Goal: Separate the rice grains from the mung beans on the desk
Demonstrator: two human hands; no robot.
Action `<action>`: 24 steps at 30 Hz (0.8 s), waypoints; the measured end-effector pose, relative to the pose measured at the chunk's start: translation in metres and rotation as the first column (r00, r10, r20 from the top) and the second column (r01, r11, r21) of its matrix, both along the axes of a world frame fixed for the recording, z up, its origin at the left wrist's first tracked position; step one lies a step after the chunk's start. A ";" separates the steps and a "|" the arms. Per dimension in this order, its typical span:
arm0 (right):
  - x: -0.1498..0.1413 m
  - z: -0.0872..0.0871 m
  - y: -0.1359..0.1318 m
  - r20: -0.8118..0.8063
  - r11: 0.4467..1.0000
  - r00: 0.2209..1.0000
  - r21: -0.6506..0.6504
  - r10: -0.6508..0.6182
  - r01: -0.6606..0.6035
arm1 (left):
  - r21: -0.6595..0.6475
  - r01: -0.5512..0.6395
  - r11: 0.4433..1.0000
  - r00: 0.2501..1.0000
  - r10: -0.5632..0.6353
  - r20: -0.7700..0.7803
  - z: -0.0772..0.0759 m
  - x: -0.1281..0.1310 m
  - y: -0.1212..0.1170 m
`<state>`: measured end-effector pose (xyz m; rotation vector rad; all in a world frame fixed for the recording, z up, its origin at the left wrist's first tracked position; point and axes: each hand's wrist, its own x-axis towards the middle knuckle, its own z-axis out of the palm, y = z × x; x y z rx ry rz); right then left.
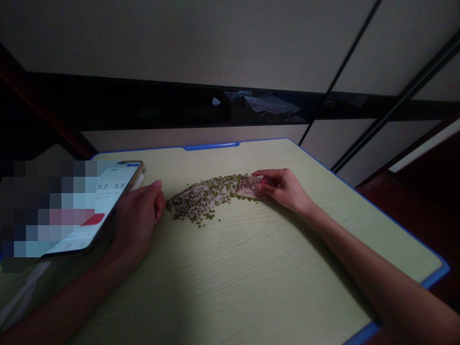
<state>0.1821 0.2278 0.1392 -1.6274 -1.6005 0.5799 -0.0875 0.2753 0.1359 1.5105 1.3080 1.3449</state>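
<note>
A long, low pile of green beans mixed with pale grains (pixel 208 194) lies across the middle of the table (pixel 244 278). My right hand (pixel 282 189) pinches a small pinkish card (pixel 247 187) at the pile's right end. The card lies low against the beans and its print is too blurred to read. At the left end of the pile rests my left hand (pixel 140 211), its fingers curled in and its thumb on top. Whether anything is inside those fingers is hidden.
A phone (pixel 86 218) showing a timer stands tilted at the left, close to my left hand, partly blurred out. A white cable (pixel 27 292) runs below it. The table has a blue rim (pixel 212 146), with a pale cabinet (pixel 194 48) behind it.
</note>
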 end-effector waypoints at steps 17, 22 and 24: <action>-0.003 0.002 -0.002 0.019 0.998 0.998 0.018 0.051 -0.052 | -0.006 -0.005 1.000 1.000 0.005 0.002 0.004 0.000 -0.003; -0.006 0.002 -0.001 -0.020 0.998 0.998 0.010 0.057 -0.057 | -0.022 -0.007 1.000 0.999 0.006 -0.038 0.004 0.001 -0.003; -0.006 0.002 -0.001 -0.035 0.998 0.998 -0.001 0.057 -0.057 | -0.013 -0.001 1.000 1.000 0.001 -0.021 0.003 0.000 -0.002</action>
